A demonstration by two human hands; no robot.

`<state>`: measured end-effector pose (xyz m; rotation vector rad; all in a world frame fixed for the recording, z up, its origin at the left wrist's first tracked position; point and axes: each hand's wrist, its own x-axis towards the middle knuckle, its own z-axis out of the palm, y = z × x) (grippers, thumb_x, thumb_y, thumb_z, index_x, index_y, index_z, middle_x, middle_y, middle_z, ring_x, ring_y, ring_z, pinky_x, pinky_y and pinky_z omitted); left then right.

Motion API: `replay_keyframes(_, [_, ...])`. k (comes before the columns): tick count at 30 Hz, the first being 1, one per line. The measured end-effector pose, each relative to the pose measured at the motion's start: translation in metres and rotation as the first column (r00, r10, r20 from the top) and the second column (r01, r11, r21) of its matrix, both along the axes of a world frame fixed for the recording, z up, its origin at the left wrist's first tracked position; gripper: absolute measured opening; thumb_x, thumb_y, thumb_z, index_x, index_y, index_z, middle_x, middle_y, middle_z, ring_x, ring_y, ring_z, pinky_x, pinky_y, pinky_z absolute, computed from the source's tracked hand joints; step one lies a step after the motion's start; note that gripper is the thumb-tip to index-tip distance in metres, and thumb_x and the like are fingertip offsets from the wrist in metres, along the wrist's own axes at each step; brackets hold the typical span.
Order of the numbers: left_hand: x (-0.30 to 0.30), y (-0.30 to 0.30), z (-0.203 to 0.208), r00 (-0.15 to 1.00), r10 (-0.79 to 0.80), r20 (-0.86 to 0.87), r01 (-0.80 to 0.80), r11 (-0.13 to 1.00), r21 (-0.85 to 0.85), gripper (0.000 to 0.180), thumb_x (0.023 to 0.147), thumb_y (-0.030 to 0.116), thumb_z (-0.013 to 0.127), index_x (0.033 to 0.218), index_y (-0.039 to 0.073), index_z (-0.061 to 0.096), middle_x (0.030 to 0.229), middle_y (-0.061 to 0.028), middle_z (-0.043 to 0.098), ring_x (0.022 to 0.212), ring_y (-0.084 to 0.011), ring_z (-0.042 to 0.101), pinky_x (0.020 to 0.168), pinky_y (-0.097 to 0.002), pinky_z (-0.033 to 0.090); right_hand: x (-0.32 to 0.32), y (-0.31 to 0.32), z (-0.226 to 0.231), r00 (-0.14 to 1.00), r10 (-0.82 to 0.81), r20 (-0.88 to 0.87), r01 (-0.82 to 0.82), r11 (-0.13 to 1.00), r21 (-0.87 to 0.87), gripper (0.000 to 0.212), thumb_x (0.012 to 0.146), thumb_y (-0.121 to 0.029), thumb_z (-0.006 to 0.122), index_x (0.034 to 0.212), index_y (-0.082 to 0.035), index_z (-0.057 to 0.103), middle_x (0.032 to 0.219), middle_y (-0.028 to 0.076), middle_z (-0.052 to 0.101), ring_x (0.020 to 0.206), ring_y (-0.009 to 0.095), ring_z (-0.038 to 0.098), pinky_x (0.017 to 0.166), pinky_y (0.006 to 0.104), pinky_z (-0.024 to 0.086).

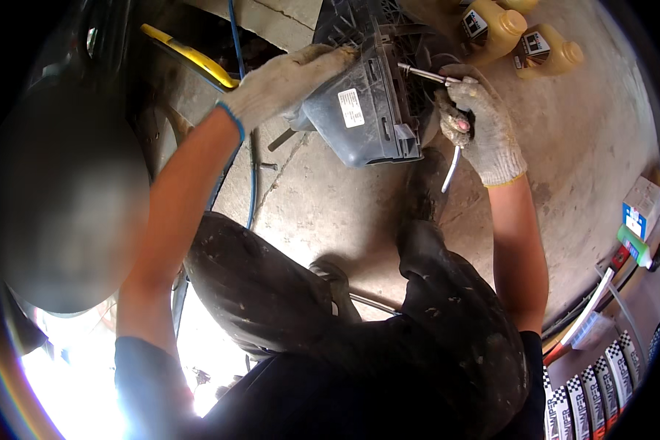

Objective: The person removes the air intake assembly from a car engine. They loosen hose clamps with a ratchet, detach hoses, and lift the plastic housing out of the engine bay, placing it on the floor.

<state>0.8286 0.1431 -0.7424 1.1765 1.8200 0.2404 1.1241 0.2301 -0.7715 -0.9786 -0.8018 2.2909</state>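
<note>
A black plastic housing (337,128), like a car's air filter box, with a white label and a ribbed side, is held tilted above the floor in front of me. My left hand (293,79), in a dirty knit glove, grips its upper left part, the fingertips partly out of sight. To the right of the housing, my gloved right hand (484,121) is closed around a slim metal driver (427,74). The driver's tip points left, close to the housing's ribbed edge. A white rod-like piece (451,170) sticks out below that hand; whether it belongs to the driver I cannot tell.
Several gold oil bottles (546,53) stand beyond my right hand. A blue hose (253,183) and a yellow-edged object (191,56) lie to the left. A small metal piece (269,166) rests on the concrete. At the right are a green-and-white bottle (634,246) and checkered packages (594,389). A blurred shape fills the left.
</note>
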Motion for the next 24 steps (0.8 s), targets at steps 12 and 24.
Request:
replay_keyframes(12, [0.017, 0.021, 0.033, 0.877, -0.415, -0.242, 0.432, 0.902, 0.019, 0.070, 0.092, 0.030, 0.065, 0.156, 0.007, 0.047, 0.138, -0.0250, 0.063, 0.125, -0.0355, 0.067, 0.102, -0.0446, 0.059, 0.009, 0.011, -0.028, 1.000, 0.025, -0.012, -0.023, 0.989, 0.145, 0.032, 0.099, -0.014, 0.062, 0.127, 0.001, 0.060, 0.085, 0.011, 0.063, 0.051, 0.006, 0.045, 0.044, 0.0205, 0.032])
replay_keyframes(24, [-0.036, -0.011, 0.003, 0.985, -0.090, -0.147, 0.064, 0.983, -0.172, 0.071, 0.085, -0.002, 0.062, 0.154, 0.010, 0.050, 0.131, -0.0234, 0.067, 0.122, -0.0299, 0.069, 0.101, -0.0384, 0.061, 0.045, -0.007, 0.003, 0.944, 0.254, -0.209, -0.224, 0.962, 0.155, 0.032, 0.102, -0.011, 0.057, 0.132, 0.002, 0.060, 0.093, 0.010, 0.064, 0.054, 0.004, 0.049, 0.045, 0.0177, 0.039])
